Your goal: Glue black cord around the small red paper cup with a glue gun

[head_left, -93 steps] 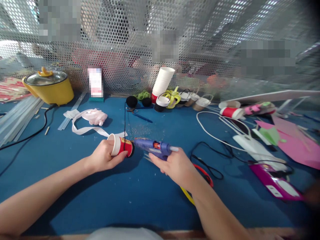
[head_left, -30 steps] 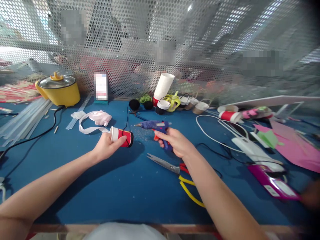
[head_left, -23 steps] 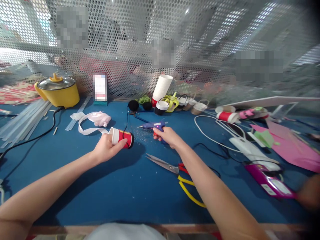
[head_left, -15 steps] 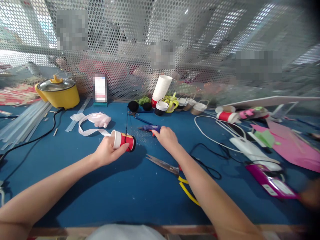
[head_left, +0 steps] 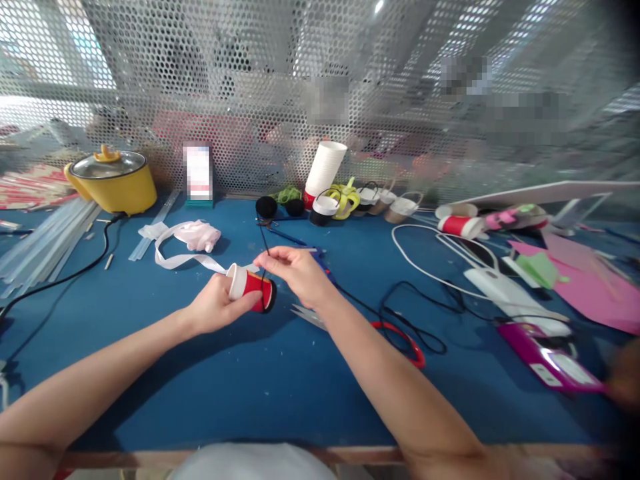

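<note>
My left hand (head_left: 213, 308) grips a small red paper cup (head_left: 250, 289) with a white rim, held on its side just above the blue table. A black yarn strand (head_left: 264, 243) runs from the cup's base up toward a black yarn ball (head_left: 266, 207) at the back. My right hand (head_left: 297, 270) pinches this strand right beside the cup. The blue glue gun (head_left: 320, 257) lies on the table behind my right hand, mostly hidden by it. Scissors with red and yellow handles (head_left: 400, 333) lie partly under my right forearm.
A yellow pot (head_left: 114, 180) and clear glue sticks (head_left: 40, 243) sit at the left, pink ribbon (head_left: 187, 237) behind the cup. A white cup stack (head_left: 324, 167) and several small cup baskets line the mesh wall. White cable, pink paper (head_left: 585, 280) and a magenta box (head_left: 545, 360) crowd the right.
My right hand laid the glue gun down on the table behind the cup, let go of it, and came back left to pinch the black yarn at the cup. My left hand kept holding the cup.
</note>
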The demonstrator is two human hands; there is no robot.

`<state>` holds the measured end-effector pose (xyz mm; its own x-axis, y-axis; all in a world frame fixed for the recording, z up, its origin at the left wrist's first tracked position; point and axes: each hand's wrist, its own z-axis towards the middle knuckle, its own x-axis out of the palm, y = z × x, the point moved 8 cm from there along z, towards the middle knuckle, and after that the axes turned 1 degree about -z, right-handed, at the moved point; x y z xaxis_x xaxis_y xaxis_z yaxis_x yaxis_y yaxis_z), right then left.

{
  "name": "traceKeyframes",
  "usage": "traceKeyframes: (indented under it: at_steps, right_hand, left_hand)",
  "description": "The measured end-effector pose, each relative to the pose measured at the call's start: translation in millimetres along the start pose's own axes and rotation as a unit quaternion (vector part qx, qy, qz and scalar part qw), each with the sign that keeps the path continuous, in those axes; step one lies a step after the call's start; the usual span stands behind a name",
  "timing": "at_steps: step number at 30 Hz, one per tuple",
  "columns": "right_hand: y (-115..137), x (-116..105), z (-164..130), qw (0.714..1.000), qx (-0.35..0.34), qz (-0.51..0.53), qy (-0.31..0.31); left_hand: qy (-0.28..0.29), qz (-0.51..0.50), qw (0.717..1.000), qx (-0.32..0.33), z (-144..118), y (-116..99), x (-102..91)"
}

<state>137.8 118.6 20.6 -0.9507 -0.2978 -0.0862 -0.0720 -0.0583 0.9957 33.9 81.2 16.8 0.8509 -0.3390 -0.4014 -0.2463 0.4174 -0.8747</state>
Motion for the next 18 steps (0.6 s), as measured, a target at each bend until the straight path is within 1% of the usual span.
traceKeyframes:
  at_steps: [1, 3, 5, 7, 9, 11, 14, 18]
  right_hand:
    - [4, -5, -1, 1.0, -0.012, 0.0, -0.015]
    - [12, -16, -3, 0.998, -0.034, -0.001, -0.047]
    - [18, -23, -5, 0.996, -0.047, -0.009, -0.071]
    - [22, -29, -6, 0.994, -0.054, -0.029, -0.09]
    - [24, -32, -7, 0.992, -0.062, -0.052, -0.101]
    - [24, -34, -6, 0.989, -0.07, -0.072, -0.11]
    - [22, -39, -5, 0.984, -0.075, -0.104, -0.125]
    - [21, -42, -4, 0.977, -0.085, -0.143, -0.132]
  left_hand:
    - [-0.005, -0.05, 0.997, -0.053, 0, 9, -0.5]
    - [-0.024, -0.139, 0.979, -0.147, -1, 24, -0.5]
    - [-0.043, -0.2, 0.956, -0.211, -3, 34, 0.5]
    - [-0.056, -0.239, 0.935, -0.254, -4, 40, 2.2]
    - [-0.061, -0.263, 0.921, -0.28, -6, 42, 4.0]
    - [-0.062, -0.277, 0.913, -0.293, -7, 42, 5.4]
    - [-0.055, -0.281, 0.912, -0.294, -6, 39, 6.3]
    - [-0.039, -0.271, 0.918, -0.286, -6, 37, 7.3]
